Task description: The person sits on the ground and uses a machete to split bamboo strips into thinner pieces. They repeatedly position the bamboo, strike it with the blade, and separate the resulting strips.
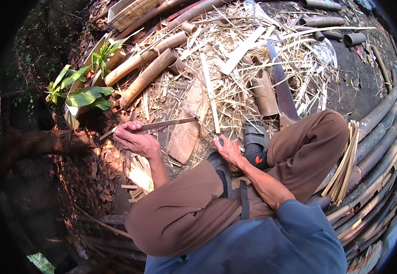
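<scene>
My left hand (140, 143) is closed around a thin, flat bamboo strip (173, 122), which points right and tapers out of sight near the knife. In my right hand (230, 151) is the dark handle of a knife with a narrow blade (202, 123) slanting up and left. The blade crosses the strip's far end; whether they touch is hard to tell. Beneath them lies a flat wooden board (187, 139) on the ground. A pale bamboo slat (210, 91) lies just beyond my right hand.
A large machete (283, 86) rests beside a split bamboo section (265, 96) near my right knee. Shavings (244, 82) litter the ground ahead. Cut bamboo tubes (148, 77) and a leafy plant (86, 96) are at left. Bundled strips (344, 166) lean against long bamboo poles (376, 132) at right.
</scene>
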Tool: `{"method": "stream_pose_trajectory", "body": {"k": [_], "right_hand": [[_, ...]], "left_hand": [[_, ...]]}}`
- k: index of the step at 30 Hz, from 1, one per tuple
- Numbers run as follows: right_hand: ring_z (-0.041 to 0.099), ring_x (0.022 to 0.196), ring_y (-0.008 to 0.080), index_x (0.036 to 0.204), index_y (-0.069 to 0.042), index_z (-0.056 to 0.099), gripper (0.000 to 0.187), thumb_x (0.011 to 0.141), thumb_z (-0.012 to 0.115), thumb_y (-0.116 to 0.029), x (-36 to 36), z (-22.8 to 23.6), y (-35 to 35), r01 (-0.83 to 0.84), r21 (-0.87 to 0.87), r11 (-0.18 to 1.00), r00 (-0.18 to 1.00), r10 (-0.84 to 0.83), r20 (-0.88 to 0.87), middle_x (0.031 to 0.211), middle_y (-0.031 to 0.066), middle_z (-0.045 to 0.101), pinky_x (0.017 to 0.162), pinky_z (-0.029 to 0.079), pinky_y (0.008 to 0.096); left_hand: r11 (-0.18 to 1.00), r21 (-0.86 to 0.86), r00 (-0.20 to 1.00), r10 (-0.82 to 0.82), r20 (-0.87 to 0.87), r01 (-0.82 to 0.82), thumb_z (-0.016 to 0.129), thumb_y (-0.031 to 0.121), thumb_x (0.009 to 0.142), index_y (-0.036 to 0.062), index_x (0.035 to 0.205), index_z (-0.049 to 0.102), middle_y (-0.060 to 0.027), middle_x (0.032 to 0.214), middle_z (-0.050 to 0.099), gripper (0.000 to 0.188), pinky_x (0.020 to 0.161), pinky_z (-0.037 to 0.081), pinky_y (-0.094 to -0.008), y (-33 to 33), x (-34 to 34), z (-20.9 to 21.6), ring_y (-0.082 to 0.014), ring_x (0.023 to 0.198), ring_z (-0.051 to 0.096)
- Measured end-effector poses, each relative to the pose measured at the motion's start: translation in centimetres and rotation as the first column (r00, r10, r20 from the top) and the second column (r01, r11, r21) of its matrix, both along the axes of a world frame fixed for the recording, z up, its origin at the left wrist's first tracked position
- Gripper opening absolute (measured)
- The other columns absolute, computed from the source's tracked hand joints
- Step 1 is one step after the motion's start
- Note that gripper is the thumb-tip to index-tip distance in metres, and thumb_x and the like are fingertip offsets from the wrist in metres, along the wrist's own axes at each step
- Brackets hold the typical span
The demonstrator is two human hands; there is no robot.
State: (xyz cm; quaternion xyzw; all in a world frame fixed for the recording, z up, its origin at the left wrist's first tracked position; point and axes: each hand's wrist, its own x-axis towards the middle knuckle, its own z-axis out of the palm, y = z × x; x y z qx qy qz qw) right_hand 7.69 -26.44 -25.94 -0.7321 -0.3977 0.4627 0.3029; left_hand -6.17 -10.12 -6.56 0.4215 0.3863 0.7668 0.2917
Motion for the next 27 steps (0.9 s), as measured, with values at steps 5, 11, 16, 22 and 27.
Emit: {"method": "stream_pose_trajectory", "body": {"k": [5, 11, 16, 22, 27], "right_hand": [[0.061, 0.096, 0.0500, 0.112, -0.006, 0.059, 0.049, 0.095, 0.046, -0.049, 0.2, -0.3, 1.1, 0.023, -0.065, 0.998, 1.000, -0.023, 0.003, 0.094, 0.0314, 0.065, 0.082, 0.048, 0.0544], [0.063, 0.077, 0.0409, 0.104, -0.004, 0.062, 0.048, 0.096, 0.046, -0.048, -1.3, 2.8, 0.7, 0.051, 0.085, 0.995, 0.990, -0.039, -0.135, 0.076, 0.0229, 0.063, 0.072, 0.047, 0.0458], [0.060, 0.068, 0.0391, 0.093, -0.001, 0.057, 0.045, 0.097, 0.048, -0.044, -3.7, 10.8, 1.6, -0.042, 0.314, 0.949, 0.982, 0.097, -0.162, 0.071, 0.0231, 0.058, 0.065, 0.045, 0.0460], [0.062, 0.076, 0.0480, 0.101, -0.004, 0.056, 0.046, 0.097, 0.045, -0.049, -2.1, 4.3, 1.1, -0.022, 0.187, 0.982, 0.998, 0.034, -0.062, 0.076, 0.0266, 0.063, 0.068, 0.047, 0.0534], [0.064, 0.081, 0.0482, 0.105, -0.003, 0.055, 0.047, 0.097, 0.045, -0.048, -0.4, -0.7, -0.4, 0.050, 0.023, 0.999, 0.998, -0.050, 0.037, 0.080, 0.0291, 0.065, 0.071, 0.047, 0.0545]], "left_hand": [[0.977, 0.037, 0.974, -0.213, 0.081, 0.211, 0.047, 0.044, 0.101, 0.0102, 0.083, 0.042, 0.0006, 0.069, 0.037, 0.038, 0.059, 0.033, -0.0247, 2.0, -0.4, 0.4, -0.0094, 0.062, 0.034], [0.987, -0.028, 0.928, -0.141, 0.345, 0.160, 0.052, 0.046, 0.098, 0.0109, 0.091, 0.051, 0.0010, 0.077, 0.048, 0.036, 0.068, 0.036, -0.0257, 1.9, 1.1, 1.6, -0.0101, 0.071, 0.043], [0.987, 0.032, 0.936, -0.160, 0.314, 0.158, 0.052, 0.042, 0.099, 0.0130, 0.078, 0.044, 0.0018, 0.075, 0.040, 0.037, 0.073, 0.031, -0.0277, 1.5, 1.4, 0.3, -0.0115, 0.072, 0.036], [0.987, 0.008, 0.931, -0.156, 0.329, 0.163, 0.052, 0.044, 0.099, 0.0135, 0.078, 0.043, 0.0025, 0.074, 0.039, 0.038, 0.074, 0.030, -0.0267, 1.4, 0.3, 0.4, -0.0110, 0.071, 0.034], [0.999, -0.010, 0.998, 0.043, 0.042, -0.042, 0.052, 0.036, 0.101, 0.0090, 0.083, 0.047, -0.0012, 0.078, 0.049, 0.033, 0.077, 0.038, -0.0299, 1.2, 1.1, 0.6, -0.0114, 0.076, 0.044]]}}
